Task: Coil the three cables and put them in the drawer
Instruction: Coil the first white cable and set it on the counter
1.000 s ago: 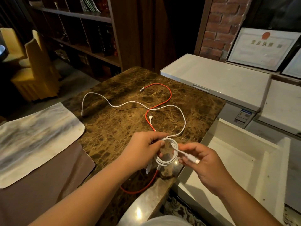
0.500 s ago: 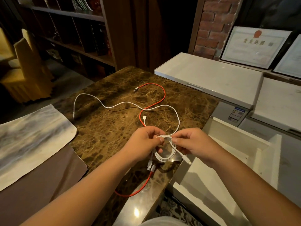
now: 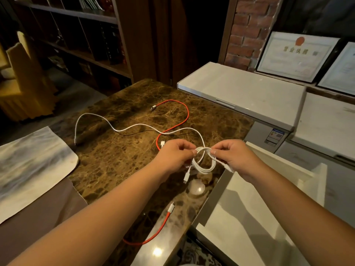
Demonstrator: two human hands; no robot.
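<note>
Both hands have closed in on the coil's top vs 1 s ago. Left hand (image 3: 173, 154) & right hand (image 3: 229, 153) each pinch the white coil (image 3: 204, 160), hanging above the surface (image 3: 119, 156) edge. Open drawer (image 3: 240, 217) lies right/below, nearer the right hand. Red cable (image 3: 172, 129) and white cable (image 3: 107, 121) lie uncoiled beyond.

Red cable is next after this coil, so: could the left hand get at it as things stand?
Probably not yet: the red cable lies uncovered just beyond the left hand, but its fingers pinch the white coil.
</note>
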